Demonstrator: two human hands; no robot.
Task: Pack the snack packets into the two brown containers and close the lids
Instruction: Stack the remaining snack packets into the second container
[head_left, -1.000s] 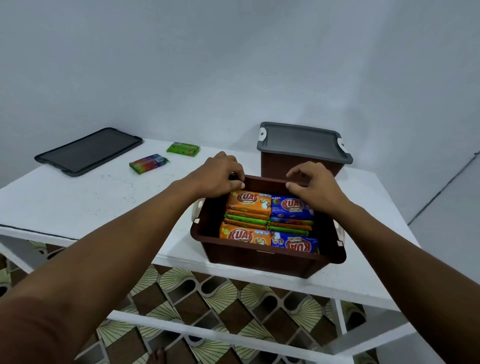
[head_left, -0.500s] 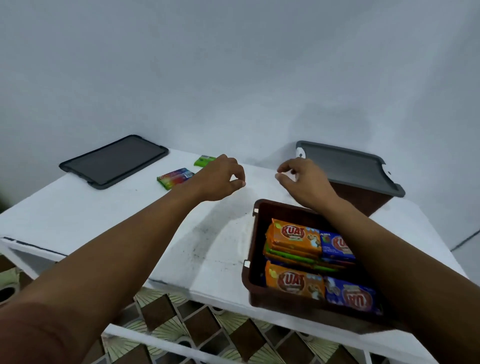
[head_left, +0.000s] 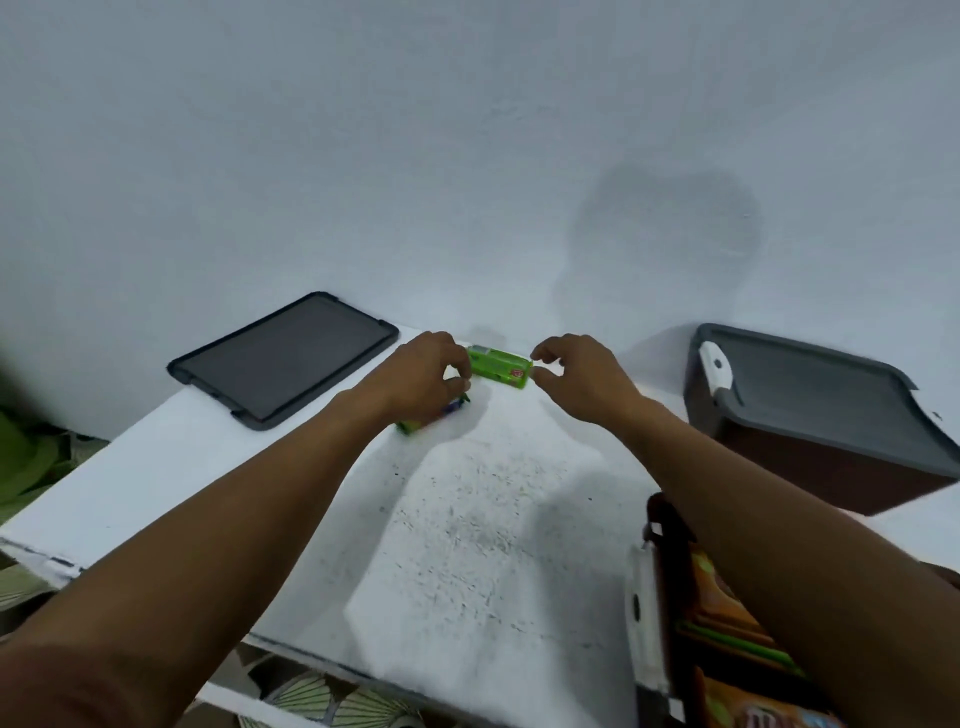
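"Two snack packets lie loose near the back edge of the white table (head_left: 467, 545). Where are the person's hands?"

"At those packets. The left hand (head_left: 421, 379) hangs over the multicoloured packet (head_left: 410, 426) and hides most of it, so only its ends show beneath the palm. The fingers are curled in with the thumb close to them. Whether they grip the packet cannot be told through the blur."

"And the right hand (head_left: 576, 379)?"

"It is at the right end of the green packet (head_left: 498, 366), which lies flat between the two hands. Thumb and forefinger are parted like a pincer just beside that end, and the other fingers are loosely bent. It has hold of nothing that can be seen."

"What of the containers?"

"The open brown container (head_left: 670, 540) sits at the near right of the table, mostly under the right forearm, with packed packets (head_left: 717, 603) in orange and green inside. The closed brown container (head_left: 831, 473) stands behind it by the wall, its grey lid (head_left: 810, 400) on and a white latch (head_left: 714, 366) at its left end. A loose grey lid (head_left: 280, 358) lies flat at the far left of the table, well apart from both."
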